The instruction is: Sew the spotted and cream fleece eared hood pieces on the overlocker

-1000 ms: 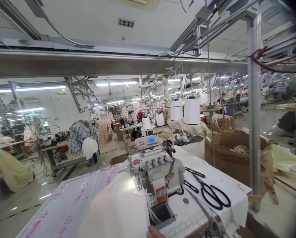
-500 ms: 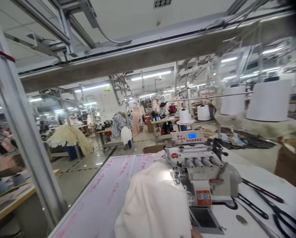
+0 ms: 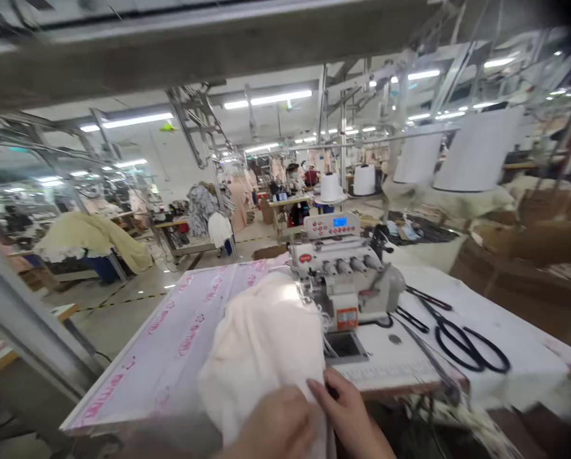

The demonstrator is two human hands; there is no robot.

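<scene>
A cream piece of fabric lies bunched on the sewing table, its far end under the lit needle area of a white overlock sewing machine. My left hand, smeared by motion, is closed on the near part of the fabric with its fingers curled. Beside it, my right hand pinches the fabric's right edge, just in front of the machine. Part of the cloth is hidden behind my left hand.
Black-handled scissors lie on the white table right of the machine. Large white thread cones stand behind at right. Plastic sheeting with pink print covers the table's left side. A metal post rises at far left.
The view has tilted down and shifted, so the machine and table sit further left and higher in the picture. Both hands now show at the fabric; before, only fingertips showed at the bottom edge.
</scene>
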